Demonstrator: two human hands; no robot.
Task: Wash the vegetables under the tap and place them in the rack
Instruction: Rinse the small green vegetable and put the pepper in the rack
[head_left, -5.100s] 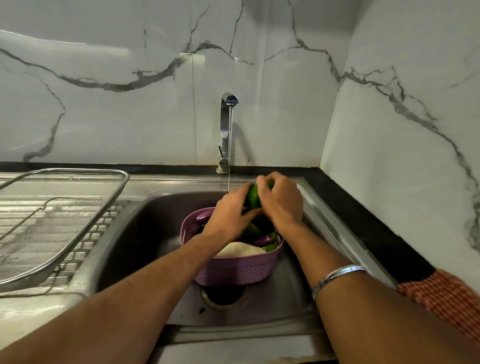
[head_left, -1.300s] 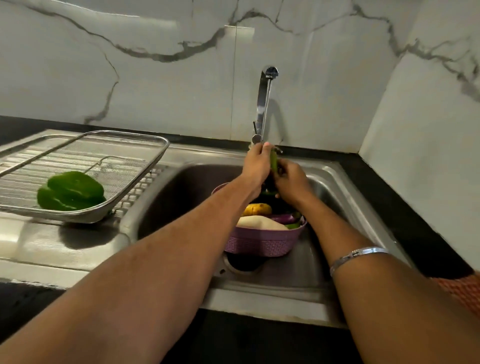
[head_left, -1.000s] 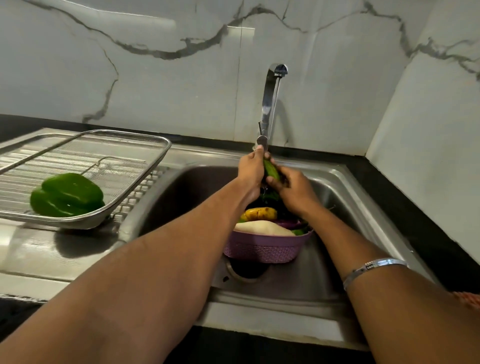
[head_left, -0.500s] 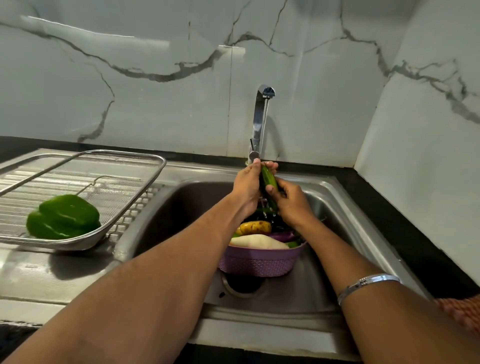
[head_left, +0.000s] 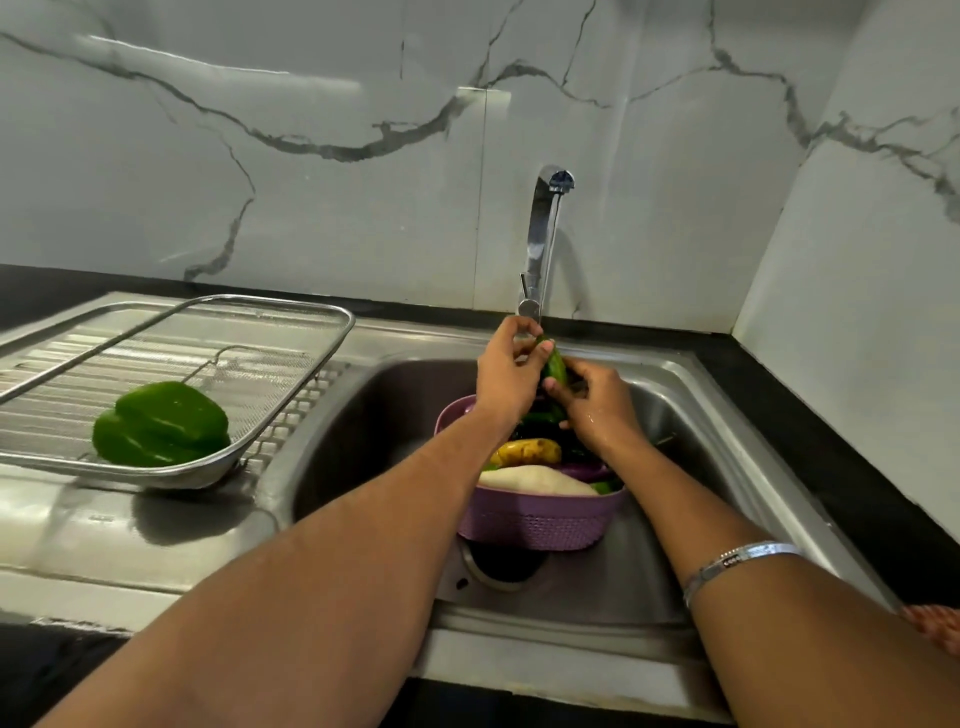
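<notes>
Small green vegetable (head_left: 554, 365) at frame centre, under tap (head_left: 540, 244), above purple basket (head_left: 540, 519) in sink (head_left: 691, 441). Pinched from both sides: left hand (head_left: 506, 374) curled round upper end, right hand (head_left: 597, 400) gripping lower part. Hands and forearms block much of basket; visible inside: yellow vegetable (head_left: 527, 451), pale white vegetable (head_left: 535, 479), dark green and purple pieces, unclear. Green capsicum (head_left: 161, 423) lying in wire rack (head_left: 291, 332) on drainboard, left of frame, well apart from sink basin. Silver bracelet (head_left: 737, 561) on right wrist. Marble wall (head_left: 311, 156) behind.
</notes>
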